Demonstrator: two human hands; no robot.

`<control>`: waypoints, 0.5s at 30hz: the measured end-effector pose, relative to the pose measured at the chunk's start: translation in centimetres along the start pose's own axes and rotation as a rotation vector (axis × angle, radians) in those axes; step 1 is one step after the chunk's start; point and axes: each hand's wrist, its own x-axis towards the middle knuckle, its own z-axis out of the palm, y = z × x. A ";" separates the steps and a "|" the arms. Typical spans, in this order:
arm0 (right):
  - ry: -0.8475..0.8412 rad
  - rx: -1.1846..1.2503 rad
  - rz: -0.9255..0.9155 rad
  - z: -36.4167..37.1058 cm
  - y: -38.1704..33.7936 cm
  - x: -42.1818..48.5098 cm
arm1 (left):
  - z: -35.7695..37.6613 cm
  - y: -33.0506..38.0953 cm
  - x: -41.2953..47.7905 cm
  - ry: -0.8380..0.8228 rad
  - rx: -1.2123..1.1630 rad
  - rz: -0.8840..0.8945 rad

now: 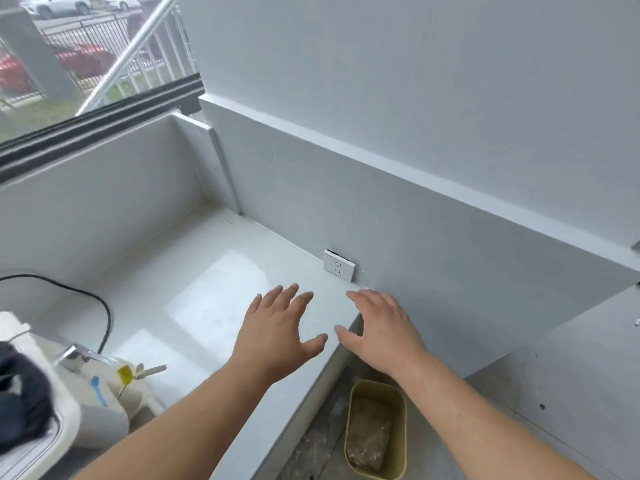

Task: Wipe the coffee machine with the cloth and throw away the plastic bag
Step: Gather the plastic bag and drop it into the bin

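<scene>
While the cream coffee machine (pixel 138 393) is sitting at the lower left edge of the view on the white counter (pixel 214 271), a dark cloth (pixel 24 400) is lying bunched on its top. A small yellow tag (pixel 125 374) is hanging at the machine's front and a blue mark (pixel 98 389) is showing just beside it; both are too small and blurred for any writing to be read. A crumpled clear plastic bag (pixel 370 434) is lying inside the yellow bin (pixel 398 445), which is standing on the floor below the counter's right end, well apart from the machine.

The left hand (pixel 280 330) is reaching out over the right part of the counter, palm down, its fingers straight and spread, gripping nothing. The right hand (pixel 381 330) is stretching out just beside it, over the counter's end near the grey wall panel (pixel 450 258), likewise spread wide and empty. The two thumbs are pointing toward each other without touching. Whether either palm is resting on the counter cannot be told.

A black cable (pixel 104 306) is curving across the counter behind the machine. A white socket (pixel 338 265) is sitting low on the wall panel, right where it is meeting the counter. At the upper left a window (pixel 86 64) is showing a railing and blurred parked cars.
</scene>
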 end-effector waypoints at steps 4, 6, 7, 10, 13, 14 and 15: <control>0.055 0.003 -0.069 -2.4 -3.4 0.9 | -3.6 -1.0 -1.2 0.083 -0.023 -0.057; 0.077 0.002 -0.099 -3.4 -5.1 1.4 | -5.3 -1.7 -1.8 0.120 -0.016 -0.068; 0.089 0.003 -0.114 -3.9 -6.0 1.6 | -6.2 -2.2 -2.2 0.138 -0.014 -0.072; 0.124 -0.004 -0.161 -5.5 -8.7 2.1 | -8.8 -3.9 -3.3 0.185 -0.008 -0.087; 0.152 -0.009 -0.210 -6.6 -11.5 2.6 | -11.0 -5.7 -4.5 0.221 0.008 -0.118; 0.157 -0.006 -0.227 -6.9 -12.4 2.7 | -11.7 -6.4 -4.9 0.231 0.013 -0.130; 0.160 -0.004 -0.244 -7.1 -13.5 2.8 | -12.3 -7.1 -5.4 0.242 0.017 -0.143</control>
